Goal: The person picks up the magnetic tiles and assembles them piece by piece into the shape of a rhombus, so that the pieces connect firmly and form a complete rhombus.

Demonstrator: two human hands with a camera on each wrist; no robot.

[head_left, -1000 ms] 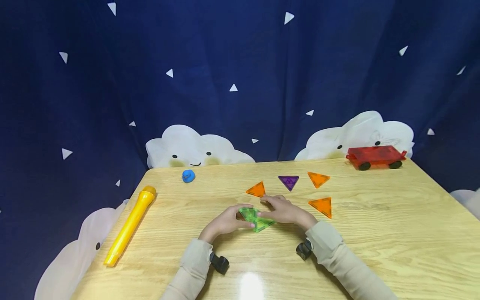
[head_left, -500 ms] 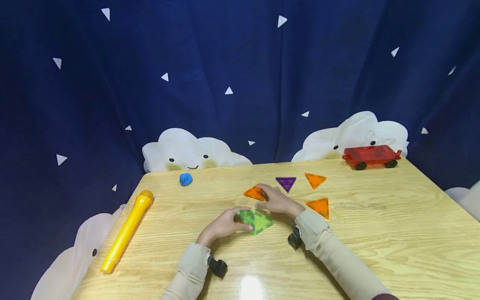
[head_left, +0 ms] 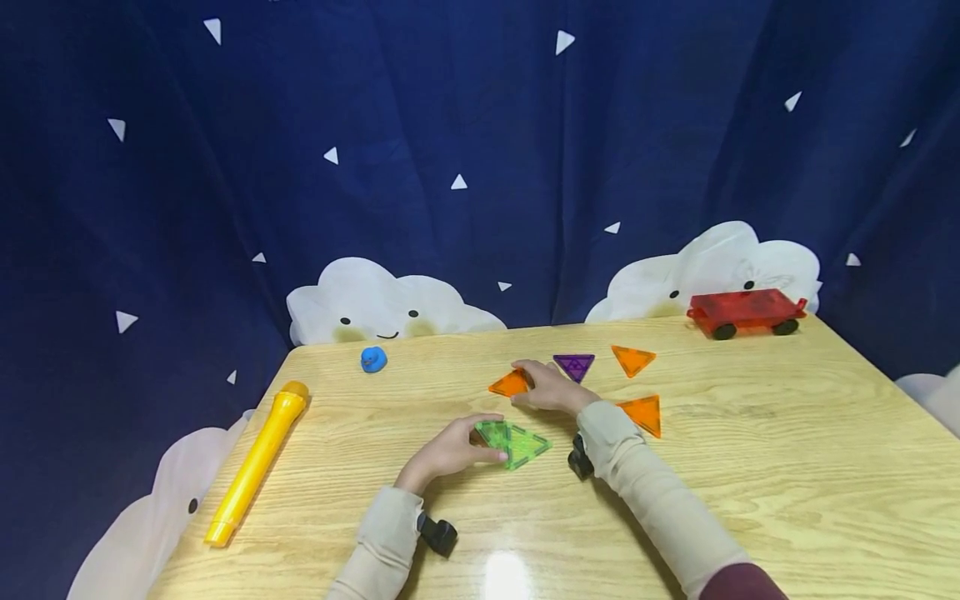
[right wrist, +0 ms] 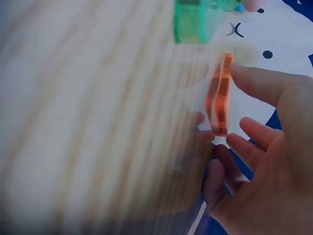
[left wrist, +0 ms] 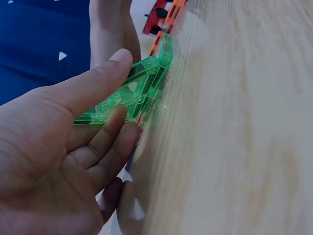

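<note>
My left hand pinches clear green triangular magnetic tiles near the middle of the table. In the left wrist view the thumb lies over the green tiles and fingers support them from the other side; some stand at an angle to each other. Farther back, my right hand has its thumb and fingers on an orange triangular magnetic tile. The right wrist view puts the thumb at one end of this orange tile and fingers at the other, with the tile low on the tabletop.
A purple triangular tile and two more orange tiles, one farther back and one nearer, lie right of the hands. A red wheeled base stands back right. A blue duck and yellow toy microphone are left.
The right hand has left the green tiles, moving back and left to the orange tile, its fingers now around that tile's corner. The left hand stays with the green tiles.
</note>
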